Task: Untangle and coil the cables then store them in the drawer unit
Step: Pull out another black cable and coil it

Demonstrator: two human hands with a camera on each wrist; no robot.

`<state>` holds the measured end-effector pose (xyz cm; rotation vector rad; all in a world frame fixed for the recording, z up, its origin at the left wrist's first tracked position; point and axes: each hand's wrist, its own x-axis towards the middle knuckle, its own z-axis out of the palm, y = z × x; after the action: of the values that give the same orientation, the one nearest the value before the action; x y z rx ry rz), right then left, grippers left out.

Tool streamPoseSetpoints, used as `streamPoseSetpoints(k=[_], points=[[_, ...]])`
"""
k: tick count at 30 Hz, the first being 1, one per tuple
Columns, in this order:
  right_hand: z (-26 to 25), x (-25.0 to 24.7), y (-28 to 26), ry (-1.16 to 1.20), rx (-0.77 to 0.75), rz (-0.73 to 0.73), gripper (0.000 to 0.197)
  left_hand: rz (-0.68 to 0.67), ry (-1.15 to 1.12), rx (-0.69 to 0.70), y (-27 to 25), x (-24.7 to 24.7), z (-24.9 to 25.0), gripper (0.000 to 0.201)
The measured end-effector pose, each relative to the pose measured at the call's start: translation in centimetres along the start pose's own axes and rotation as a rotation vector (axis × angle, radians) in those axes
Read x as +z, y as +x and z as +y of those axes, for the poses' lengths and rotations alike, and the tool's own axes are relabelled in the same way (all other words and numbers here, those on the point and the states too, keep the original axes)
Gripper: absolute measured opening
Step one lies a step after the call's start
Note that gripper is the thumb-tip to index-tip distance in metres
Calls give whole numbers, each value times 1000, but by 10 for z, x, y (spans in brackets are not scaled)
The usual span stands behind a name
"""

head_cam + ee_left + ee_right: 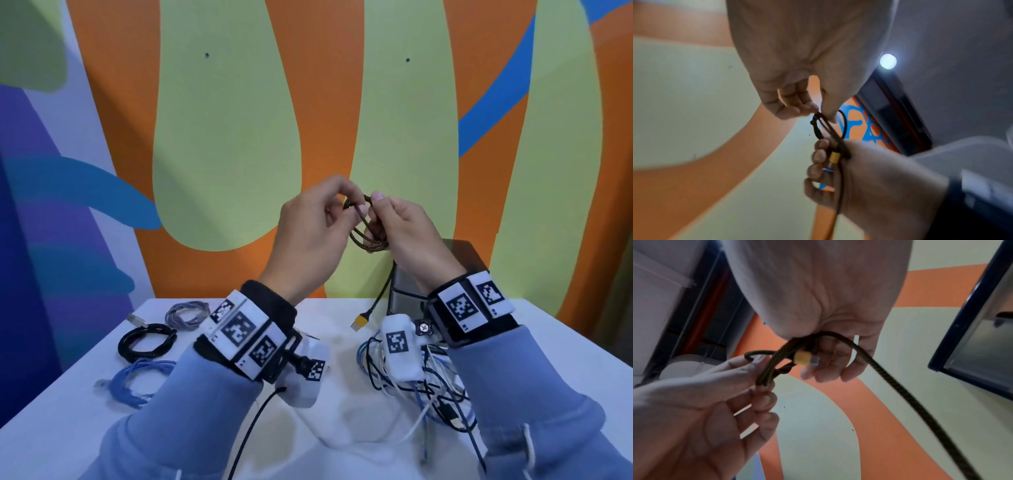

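Both hands raised, pinching braided cable

Dark braided cable, yellow plug; orange-and-green wall.

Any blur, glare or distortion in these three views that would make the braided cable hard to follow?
Head view: sharp at centre, the braided cable clear between left hand and right hand; wide-angle bending at the table edges. Left wrist view: soft overall, a ceiling light blooms, cable dark against the wall. Right wrist view: braid and yellow plug readable, the trailing strand smeared.
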<state>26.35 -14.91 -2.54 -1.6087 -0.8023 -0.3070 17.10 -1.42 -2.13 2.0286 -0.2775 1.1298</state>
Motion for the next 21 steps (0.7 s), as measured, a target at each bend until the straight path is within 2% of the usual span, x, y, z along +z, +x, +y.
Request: streamPoseSetpoints(k=[3, 5, 8, 13, 18, 21], points=[[4, -4, 0, -23, 35, 29, 41, 66, -497, -285, 5, -14, 5, 7], [3, -10, -2, 27, 87, 48, 40, 101, -622, -355, 9, -29, 5, 6], [-4, -15, -3, 204, 145, 31, 38, 83, -472, -298, 11, -43, -2, 5], [-14, -13, -4, 348, 122, 33, 38, 101, 100, -118, 11, -37, -19, 11], [-18, -9, -4, 493, 116, 7, 38, 149, 248, -11, 11, -32, -28, 4], [-22, -3, -6, 567, 110, -39, 37, 187, 391, 45, 8, -26, -29, 7]])
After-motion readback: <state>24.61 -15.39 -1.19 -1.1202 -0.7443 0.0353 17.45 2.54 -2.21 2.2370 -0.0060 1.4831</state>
